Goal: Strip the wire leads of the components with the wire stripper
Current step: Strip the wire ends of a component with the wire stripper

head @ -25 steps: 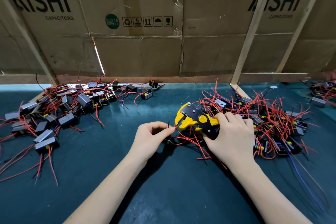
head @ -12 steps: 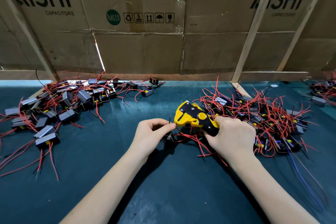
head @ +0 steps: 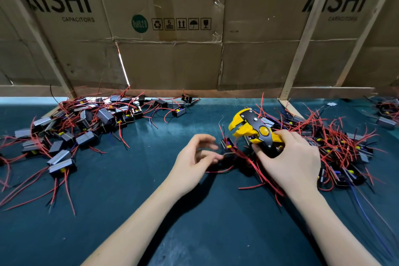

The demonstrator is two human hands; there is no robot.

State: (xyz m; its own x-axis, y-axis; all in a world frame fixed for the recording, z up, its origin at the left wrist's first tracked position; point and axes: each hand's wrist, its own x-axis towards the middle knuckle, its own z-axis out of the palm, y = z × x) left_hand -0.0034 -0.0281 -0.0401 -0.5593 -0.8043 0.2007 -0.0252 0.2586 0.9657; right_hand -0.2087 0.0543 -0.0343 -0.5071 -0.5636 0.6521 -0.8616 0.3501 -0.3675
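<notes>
My right hand [head: 289, 157] grips the handles of the yellow and black wire stripper [head: 252, 130], whose jaws point left and stand apart. My left hand [head: 194, 158] is blurred, fingers spread, holding nothing, just left of a small black component [head: 226, 143] with red leads that lies on the mat below the stripper's jaws. A pile of black components with red wire leads [head: 336, 147] lies behind and to the right of my right hand. Another pile of grey and black components [head: 75, 127] with red leads spreads over the left of the mat.
The work surface is a dark teal mat [head: 129, 211]. A wall of cardboard boxes [head: 172, 60] with wooden slats [head: 302, 49] closes the back. A few more components [head: 388, 112] lie at the far right edge. Blue wires [head: 367, 211] trail at right.
My left hand has let go of the wire it pinched and opened its fingers. The stripper's jaws have opened and the tool has tilted up and away from the left hand.
</notes>
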